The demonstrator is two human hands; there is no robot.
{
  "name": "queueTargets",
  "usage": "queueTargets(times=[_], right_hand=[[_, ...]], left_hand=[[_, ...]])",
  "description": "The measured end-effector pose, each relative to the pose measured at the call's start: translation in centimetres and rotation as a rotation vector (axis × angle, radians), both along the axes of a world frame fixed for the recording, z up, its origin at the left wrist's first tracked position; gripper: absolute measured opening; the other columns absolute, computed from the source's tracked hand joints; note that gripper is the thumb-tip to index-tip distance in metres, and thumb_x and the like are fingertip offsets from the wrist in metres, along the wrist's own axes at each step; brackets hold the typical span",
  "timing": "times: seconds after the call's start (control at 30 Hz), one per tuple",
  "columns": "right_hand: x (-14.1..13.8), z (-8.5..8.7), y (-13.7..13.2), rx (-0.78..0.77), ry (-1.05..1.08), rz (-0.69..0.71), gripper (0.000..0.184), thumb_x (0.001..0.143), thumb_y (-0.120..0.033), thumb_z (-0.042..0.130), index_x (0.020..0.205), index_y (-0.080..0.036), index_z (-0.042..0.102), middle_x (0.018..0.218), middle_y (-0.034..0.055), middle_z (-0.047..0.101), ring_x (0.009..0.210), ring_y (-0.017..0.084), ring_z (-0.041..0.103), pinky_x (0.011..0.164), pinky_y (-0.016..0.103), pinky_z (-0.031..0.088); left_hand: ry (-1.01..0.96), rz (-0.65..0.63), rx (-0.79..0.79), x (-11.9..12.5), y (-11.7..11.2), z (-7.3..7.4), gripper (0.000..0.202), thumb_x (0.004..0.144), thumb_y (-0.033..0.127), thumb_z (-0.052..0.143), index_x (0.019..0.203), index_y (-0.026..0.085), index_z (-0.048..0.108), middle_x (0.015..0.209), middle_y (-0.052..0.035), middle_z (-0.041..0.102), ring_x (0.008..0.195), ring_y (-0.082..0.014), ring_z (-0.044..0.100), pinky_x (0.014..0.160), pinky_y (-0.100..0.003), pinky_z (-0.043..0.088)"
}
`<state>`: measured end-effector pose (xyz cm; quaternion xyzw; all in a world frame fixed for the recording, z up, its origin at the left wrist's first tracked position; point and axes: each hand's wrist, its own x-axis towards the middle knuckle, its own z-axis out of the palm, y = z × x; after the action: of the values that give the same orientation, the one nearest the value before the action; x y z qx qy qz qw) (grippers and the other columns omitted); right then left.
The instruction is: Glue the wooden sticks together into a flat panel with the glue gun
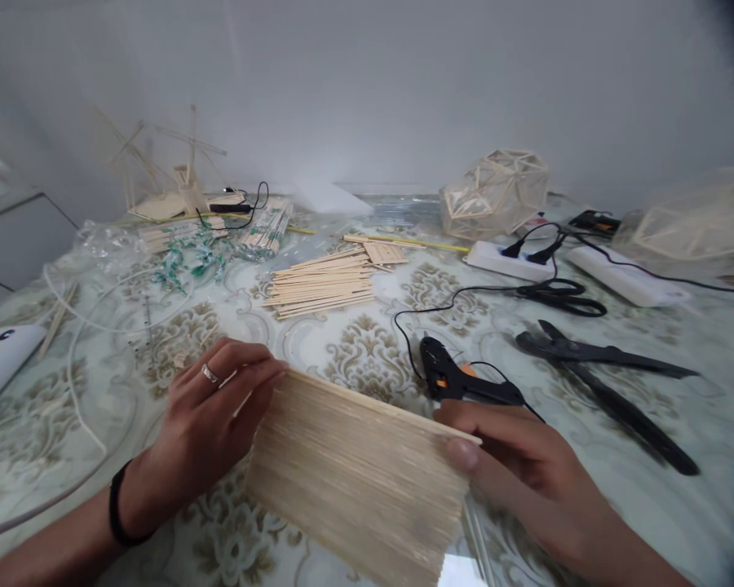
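A flat panel of thin wooden sticks glued side by side [355,473] is held just above the table between both hands. My left hand [211,408], with a ring and a black wristband, grips the panel's left edge, fingers closed over it. At the right edge my right hand [514,456] pinches the panel with the thumb on top. A black glue gun [458,379] lies just beyond my right hand.
Black shears [612,379] lie at the right, with white power strips [514,261] and black cables [556,293] behind them. Loose sticks [321,285] sit in a pile at centre. Stick-frame models [495,191] stand at the back. A white device [0,359] rests far left.
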<state>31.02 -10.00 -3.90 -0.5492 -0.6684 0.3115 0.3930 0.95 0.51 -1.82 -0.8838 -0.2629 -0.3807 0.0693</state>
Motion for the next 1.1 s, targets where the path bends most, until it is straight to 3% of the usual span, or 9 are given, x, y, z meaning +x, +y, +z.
queueTargets(times=[0.07, 0.17, 0.3, 0.43, 0.57, 0.77, 1.1], right_hand=[[0.1, 0.0, 0.1, -0.003, 0.015, 0.024, 0.045, 0.102, -0.053, 0.054, 0.072, -0.022, 0.066, 0.064, 0.0024, 0.060, 0.055, 0.017, 0.055, 0.053, 0.028, 0.043], [0.1, 0.1, 0.1, 0.003, 0.022, 0.036, 0.045, 0.102, -0.054, 0.055, 0.071, -0.023, 0.066, 0.062, 0.0025, 0.059, 0.055, 0.018, 0.055, 0.054, 0.029, 0.043], [-0.1, 0.3, 0.0, -0.014, 0.020, 0.017, 0.045, 0.103, -0.054, 0.054, 0.071, -0.023, 0.065, 0.065, 0.0025, 0.060, 0.057, 0.018, 0.055, 0.056, 0.030, 0.043], [-0.1, 0.4, -0.2, -0.042, 0.034, 0.021, 0.043, 0.103, -0.051, 0.054, 0.072, -0.023, 0.062, 0.065, 0.0006, 0.056, 0.059, 0.016, 0.054, 0.058, 0.029, 0.042], [-0.1, 0.5, -0.1, -0.052, 0.068, 0.091, 0.043, 0.105, -0.048, 0.051, 0.072, -0.022, 0.058, 0.066, -0.0007, 0.053, 0.058, 0.014, 0.051, 0.055, 0.027, 0.038], [-0.5, 0.4, 0.1, -0.086, 0.106, 0.128, 0.043, 0.106, -0.047, 0.051, 0.071, -0.021, 0.054, 0.063, -0.0026, 0.049, 0.058, 0.013, 0.049, 0.054, 0.025, 0.035], [-1.0, 0.4, 0.5, -0.154, 0.168, 0.126, 0.049, 0.106, -0.052, 0.050, 0.067, -0.021, 0.051, 0.059, -0.0025, 0.048, 0.055, 0.013, 0.049, 0.050, 0.027, 0.031]], left_hand=[[-0.036, 0.014, -0.124, 0.0, 0.1, 0.2, 0.016, 0.098, 0.007, 0.060, 0.109, 0.017, 0.067, 0.106, -0.0037, 0.067, 0.096, -0.0139, 0.065, 0.089, -0.025, 0.052], [-0.062, -0.007, -0.491, -0.2, 0.4, 0.5, 0.015, 0.102, 0.019, 0.058, 0.112, 0.022, 0.068, 0.112, -0.0020, 0.068, 0.105, -0.0153, 0.065, 0.092, -0.026, 0.050], [-0.103, -0.101, -1.003, -0.4, 1.0, 0.8, 0.019, 0.104, 0.037, 0.058, 0.102, 0.026, 0.073, 0.096, 0.0025, 0.071, 0.088, -0.0136, 0.065, 0.077, -0.023, 0.048], [-0.210, -0.151, -1.265, -0.6, 1.4, 0.4, 0.029, 0.101, 0.046, 0.062, 0.088, 0.023, 0.073, 0.082, 0.0027, 0.067, 0.076, -0.0121, 0.057, 0.066, -0.022, 0.041], [-0.294, -0.176, -1.358, -0.7, 1.5, -0.3, 0.029, 0.097, 0.046, 0.066, 0.084, 0.021, 0.070, 0.080, 0.0024, 0.062, 0.076, -0.0122, 0.052, 0.068, -0.023, 0.039], [-0.354, -0.189, -1.353, -0.7, 0.8, -0.3, 0.033, 0.098, 0.045, 0.065, 0.077, 0.020, 0.061, 0.074, 0.0029, 0.053, 0.069, -0.0118, 0.045, 0.063, -0.025, 0.035], [-0.385, -0.194, -1.380, -0.8, 0.3, -0.3, 0.034, 0.096, 0.046, 0.065, 0.075, 0.019, 0.059, 0.072, 0.0021, 0.052, 0.066, -0.0125, 0.044, 0.058, -0.024, 0.034]])
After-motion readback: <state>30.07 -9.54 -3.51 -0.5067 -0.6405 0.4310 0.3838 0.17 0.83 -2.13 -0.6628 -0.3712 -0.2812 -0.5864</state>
